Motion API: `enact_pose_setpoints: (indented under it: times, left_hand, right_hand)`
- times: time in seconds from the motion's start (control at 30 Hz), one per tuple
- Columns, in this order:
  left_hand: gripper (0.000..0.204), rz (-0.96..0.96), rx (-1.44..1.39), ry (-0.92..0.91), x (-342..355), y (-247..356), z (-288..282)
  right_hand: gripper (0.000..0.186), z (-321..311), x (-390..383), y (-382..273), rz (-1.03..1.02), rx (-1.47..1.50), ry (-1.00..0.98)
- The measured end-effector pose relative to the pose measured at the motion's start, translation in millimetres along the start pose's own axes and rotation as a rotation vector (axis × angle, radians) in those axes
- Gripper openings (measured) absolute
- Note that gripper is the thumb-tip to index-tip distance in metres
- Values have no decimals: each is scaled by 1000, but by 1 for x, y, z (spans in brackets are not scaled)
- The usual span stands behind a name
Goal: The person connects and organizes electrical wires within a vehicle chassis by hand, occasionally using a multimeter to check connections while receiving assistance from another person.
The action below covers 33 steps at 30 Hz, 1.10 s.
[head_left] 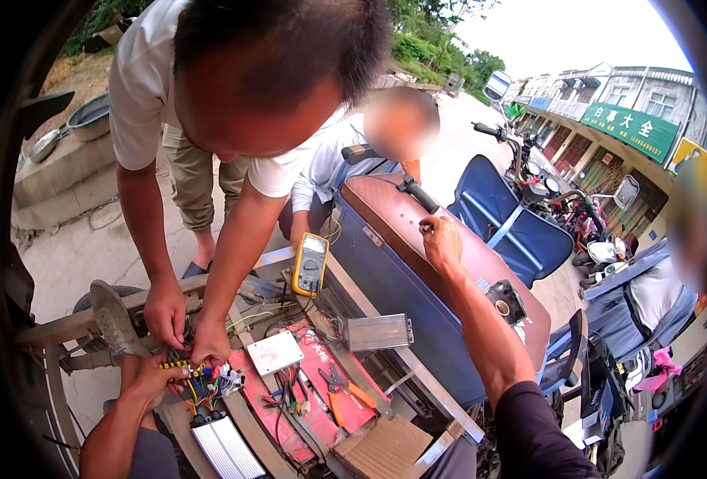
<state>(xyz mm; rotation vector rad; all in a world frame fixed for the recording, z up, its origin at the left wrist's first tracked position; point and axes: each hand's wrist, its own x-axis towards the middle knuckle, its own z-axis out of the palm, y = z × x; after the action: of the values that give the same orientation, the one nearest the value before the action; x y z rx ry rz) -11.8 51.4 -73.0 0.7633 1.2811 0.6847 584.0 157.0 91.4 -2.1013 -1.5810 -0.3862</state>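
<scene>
At the lower left, my left hand (152,379) is closed on one end of a yellow-and-black terminal strip (176,366) with coloured wires running from it. A co-worker's two hands (208,342) work at the same strip, touching wires from the far side. My right hand (444,243) reaches over the brown seat lid (481,259), its fingers pinched round a small dark piece too hidden to name. Just beyond those fingertips lies a black handlebar grip (419,194). Below my left hand sits a silver finned controller (227,447), with wires plugged into its end.
Red batteries (325,351) fill the metal frame, bearing a white box (275,354) and orange-handled pliers (345,391). A yellow multimeter (309,263) leans on the frame near a finned metal box (379,331) and cardboard (385,449). Other people sit behind and at right.
</scene>
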Motion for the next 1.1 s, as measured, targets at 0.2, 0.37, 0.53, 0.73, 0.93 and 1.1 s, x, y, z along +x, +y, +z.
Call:
enact_pose_setpoints:
  times: [0.2, 0.37, 0.53, 0.73, 0.93, 1.1]
  left_hand:
    - [29, 6, 6, 13, 4, -4, 0]
    - [37, -38, -27, 34, -7, -1, -8]
    - [37, -59, 157, -45, 11, -2, -1]
    - [29, -35, 11, -64, 1, 4, -9]
    - [29, -7, -29, -99, -3, 2, -6]
    - [25, 17, -46, -71, -4, 5, 0]
  right_hand:
    - [27, 43, 39, 13, 100, -52, -89]
    - [26, 58, 60, -8, 105, -83, -152]
    - [20, 47, 46, 19, -73, -161, -116]
    - [23, -12, -3, -67, -189, 289, -68]
    - [17, -36, -134, -176, -393, 799, -336]
    - [17, 0, -226, -252, -384, 915, -505]
